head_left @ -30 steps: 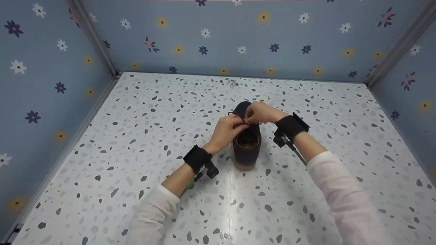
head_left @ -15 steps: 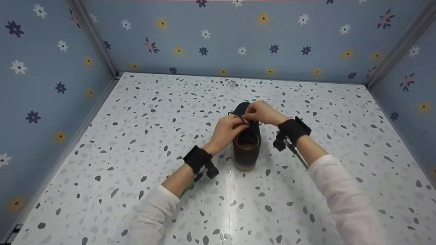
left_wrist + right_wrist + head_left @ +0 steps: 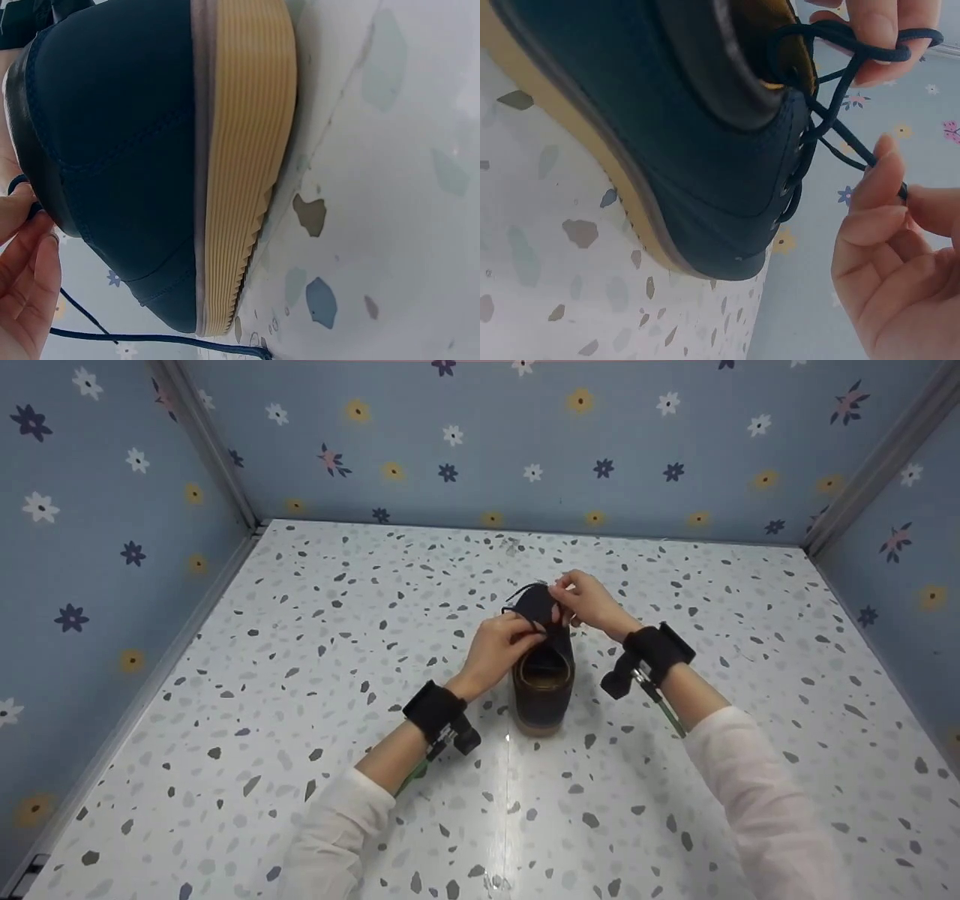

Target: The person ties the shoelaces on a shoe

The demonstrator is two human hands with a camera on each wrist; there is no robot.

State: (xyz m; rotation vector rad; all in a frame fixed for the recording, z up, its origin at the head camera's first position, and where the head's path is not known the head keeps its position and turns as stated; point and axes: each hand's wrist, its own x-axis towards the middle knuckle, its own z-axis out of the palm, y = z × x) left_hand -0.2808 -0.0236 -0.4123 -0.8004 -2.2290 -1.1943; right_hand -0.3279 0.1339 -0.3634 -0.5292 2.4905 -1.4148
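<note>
The left hand [image 3: 495, 649], at ten o'clock from the middle of the shoe, grasps dark lace [image 3: 889, 52] between its fingers above the collar; the right hand [image 3: 589, 600], at one o'clock, pinches another stretch of lace between thumb and forefinger. The shoe [image 3: 540, 709] rests upright between and below them, toe towards twelve, on the speckled surface [image 3: 637, 765]. The step in hand appears to be tying the lace, with a loop formed but slack; the next move seems to call for a steady left grip while the right hand guides its strand without letting the loop collapse. The right wrist view shows the crossing strands and eyelets, which the head view leaves largely hidden under the fingers. The left wrist view alone gives the ribbed pale sole [image 3: 251, 112] in close profile. Black bands [image 3: 433, 709] circle both wrists, and flowered panels [image 3: 637, 502] stand beyond, the rear one at twelve.
</note>
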